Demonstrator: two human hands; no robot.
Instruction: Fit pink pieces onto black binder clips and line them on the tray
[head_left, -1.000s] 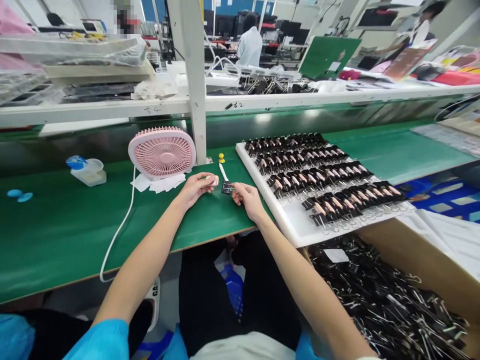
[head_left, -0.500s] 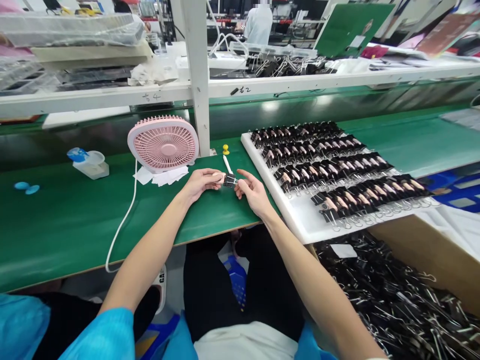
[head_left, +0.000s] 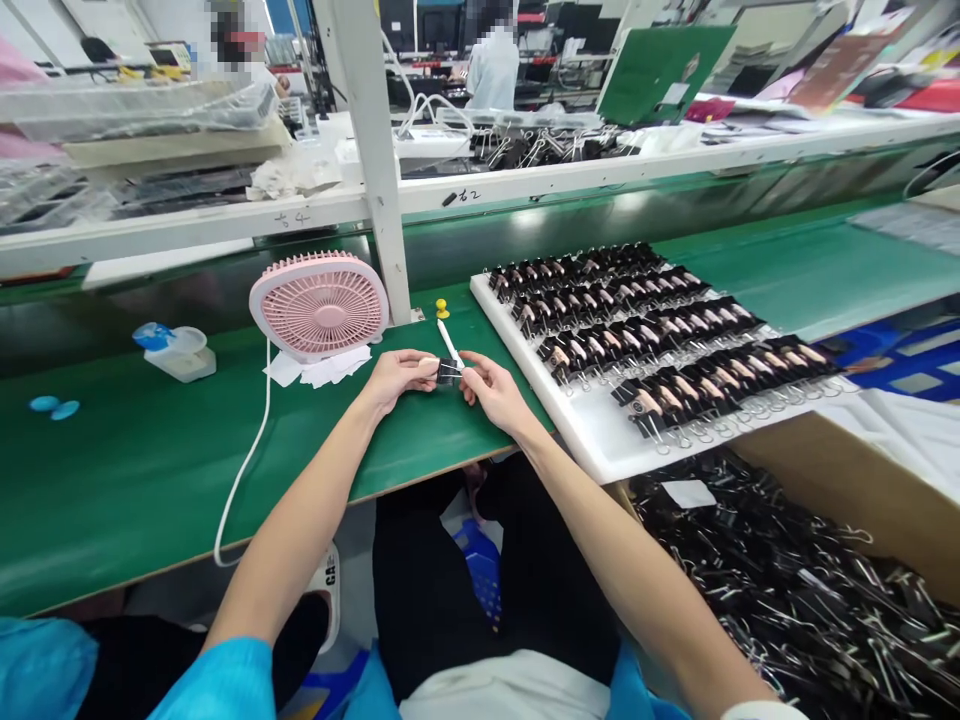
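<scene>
Over the green bench top, both of my hands meet at a black binder clip [head_left: 448,371] with silver wire handles. My left hand [head_left: 391,382] is closed at the clip's left side, its fingers covering most of the small pinkish part held there. From the right, my right hand [head_left: 495,394] pinches the wire handles between thumb and fingers. Just behind the clip lies a white pen-like stick [head_left: 448,340]. To the right, a white foam tray [head_left: 592,445] bears rows of small pink-and-black parts [head_left: 705,388], each with binder clips on it.
A pink fan [head_left: 322,308] stands behind my left hand, its white cable [head_left: 251,455] running over the bench edge. A cardboard box of loose binder clips [head_left: 795,580] sits at lower right. Further left are a plastic bottle [head_left: 180,355] and blue caps [head_left: 56,408].
The clip has turned slightly between my hands, and the pinkish part is now mostly behind my left fingers. The whole view has shifted a little with my head.
</scene>
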